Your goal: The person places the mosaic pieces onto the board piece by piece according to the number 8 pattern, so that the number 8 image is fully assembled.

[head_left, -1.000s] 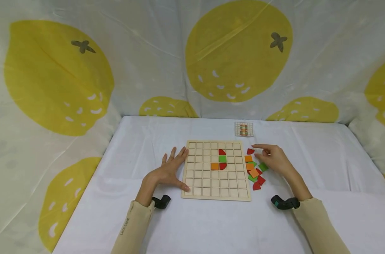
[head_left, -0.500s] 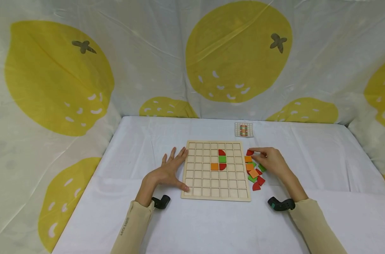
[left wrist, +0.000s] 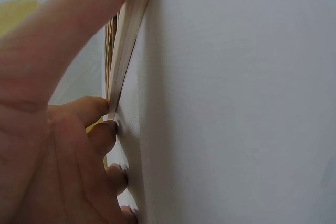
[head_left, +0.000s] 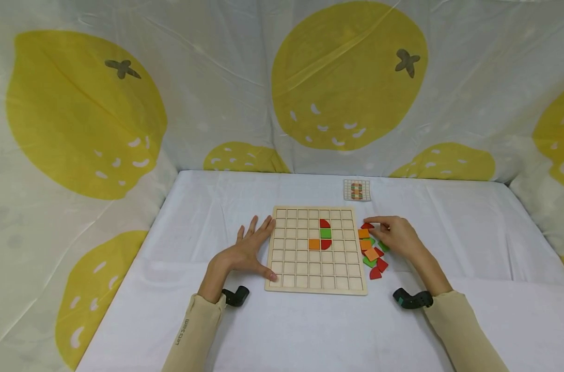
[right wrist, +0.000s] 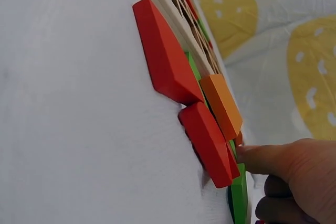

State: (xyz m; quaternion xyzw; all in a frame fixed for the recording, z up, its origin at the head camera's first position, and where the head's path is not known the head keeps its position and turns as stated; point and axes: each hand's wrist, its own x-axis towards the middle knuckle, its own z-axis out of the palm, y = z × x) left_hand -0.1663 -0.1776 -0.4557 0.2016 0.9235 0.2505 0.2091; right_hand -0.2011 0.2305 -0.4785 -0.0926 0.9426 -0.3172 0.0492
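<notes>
My left hand (head_left: 245,253) lies with fingers spread along the left side of the wooden grid board (head_left: 310,283), the thumb on its near left corner. In the left wrist view, thumb and fingertips touch the board's edge (left wrist: 128,40). Beyond the board's right side, my right hand (head_left: 395,235) pinches a red quarter-circle tile (head_left: 367,226) between thumb and index finger. The right wrist view hides that tile behind other pieces. Set in the grid are two red quarter-circle tiles, with a green square tile (head_left: 326,233) between them, and one orange square tile (head_left: 314,244).
Loose tiles lie in a pile against the board's right edge, among them an orange square (head_left: 371,254), a green square (head_left: 370,262) and a red quarter-circle (head_left: 376,273). A small pattern card (head_left: 357,190) lies behind the board. A lemon-print cloth (head_left: 351,77) hangs at the back.
My right hand has moved slightly left and closed its fingertips on the red quarter-circle tile, which has shifted toward me and turned. The left hand has stayed still.
</notes>
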